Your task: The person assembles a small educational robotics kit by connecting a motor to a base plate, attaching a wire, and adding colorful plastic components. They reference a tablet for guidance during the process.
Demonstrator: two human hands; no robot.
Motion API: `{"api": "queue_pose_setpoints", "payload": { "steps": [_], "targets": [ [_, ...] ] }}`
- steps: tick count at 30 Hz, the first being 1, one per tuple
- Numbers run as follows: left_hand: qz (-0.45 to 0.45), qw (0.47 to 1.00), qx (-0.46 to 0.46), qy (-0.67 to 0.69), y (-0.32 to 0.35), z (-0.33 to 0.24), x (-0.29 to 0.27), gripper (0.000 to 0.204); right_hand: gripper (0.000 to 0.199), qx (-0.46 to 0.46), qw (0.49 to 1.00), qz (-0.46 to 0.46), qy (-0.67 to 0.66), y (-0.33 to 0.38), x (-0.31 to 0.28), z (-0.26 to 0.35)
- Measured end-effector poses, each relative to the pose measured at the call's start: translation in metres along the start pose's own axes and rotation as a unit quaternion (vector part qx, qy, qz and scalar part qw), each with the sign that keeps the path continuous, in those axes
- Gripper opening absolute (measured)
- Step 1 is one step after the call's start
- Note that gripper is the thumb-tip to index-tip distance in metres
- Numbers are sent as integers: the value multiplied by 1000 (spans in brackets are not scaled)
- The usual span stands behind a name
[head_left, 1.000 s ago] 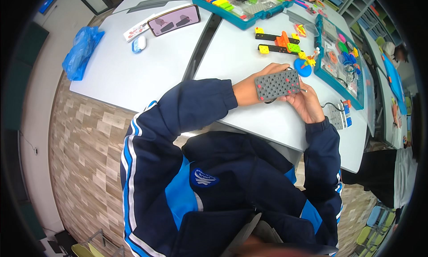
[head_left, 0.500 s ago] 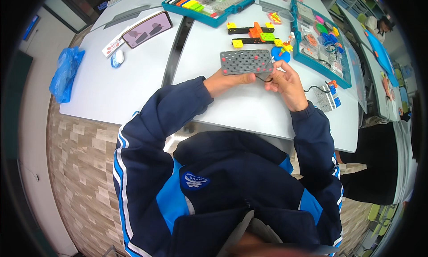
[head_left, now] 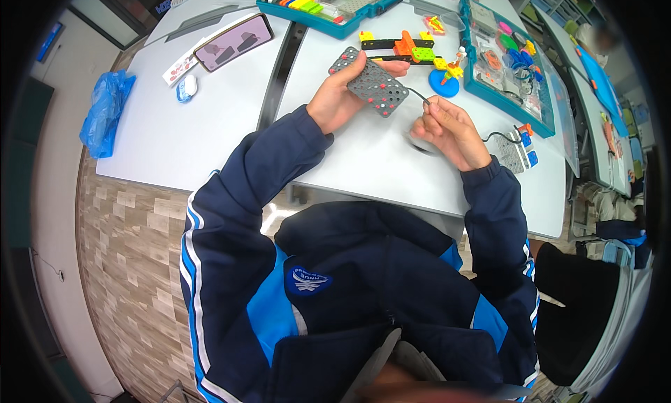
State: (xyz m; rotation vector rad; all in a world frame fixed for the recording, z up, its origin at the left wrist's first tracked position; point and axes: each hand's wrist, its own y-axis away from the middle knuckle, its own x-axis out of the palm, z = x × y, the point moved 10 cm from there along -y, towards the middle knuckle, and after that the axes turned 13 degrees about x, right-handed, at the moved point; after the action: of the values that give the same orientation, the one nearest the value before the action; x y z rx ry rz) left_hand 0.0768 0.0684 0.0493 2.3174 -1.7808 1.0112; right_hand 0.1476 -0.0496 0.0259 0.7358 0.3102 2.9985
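Note:
My left hand (head_left: 334,99) grips a dark grey perforated plate (head_left: 379,89) dotted with small red pegs. The plate is tilted above the white table, with my thumb across its upper face and fingers underneath. A thin black cable (head_left: 417,94) runs from the plate's right edge to my right hand (head_left: 454,132), whose thumb and fingers pinch it. Beyond the plate lies a build of black beams with orange, yellow and green blocks (head_left: 405,48). To its right stands a blue round base (head_left: 444,83) with a small yellow and white figure on it.
Teal cases of parts stand at the back (head_left: 342,30) and right (head_left: 514,104). A grey plate with blue blocks (head_left: 512,156) lies right of my right hand. On the left are a propped phone (head_left: 234,43), a white earbud case (head_left: 186,89) and a blue bag (head_left: 105,116). Someone stands at right.
The plate has turned from level to slanting, its right end now nearer me. My right hand has drawn away from it toward me, stretching the cable between them.

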Motion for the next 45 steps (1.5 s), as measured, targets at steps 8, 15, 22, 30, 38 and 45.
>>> {"api": "queue_pose_setpoints", "payload": {
  "steps": [8,15,22,30,38,45],
  "targets": [
    [5,997,-2,74,-1,2,-3,53,30,70,964,74,-246,6,0,1],
    [60,998,-32,-19,3,-2,0,53,31,112,975,-101,160,10,-5,-2],
    [122,985,-76,-94,10,14,21,52,52,11,897,-134,421,0,14,-5],
    [88,980,-99,-146,12,23,17,49,45,-134,746,-197,623,4,32,10],
    [124,841,59,-524,0,-93,-49,39,35,-159,773,-201,581,7,34,14],
    [-180,506,280,-796,57,-267,-157,39,32,-154,783,-202,568,5,28,9]
  ]
}}
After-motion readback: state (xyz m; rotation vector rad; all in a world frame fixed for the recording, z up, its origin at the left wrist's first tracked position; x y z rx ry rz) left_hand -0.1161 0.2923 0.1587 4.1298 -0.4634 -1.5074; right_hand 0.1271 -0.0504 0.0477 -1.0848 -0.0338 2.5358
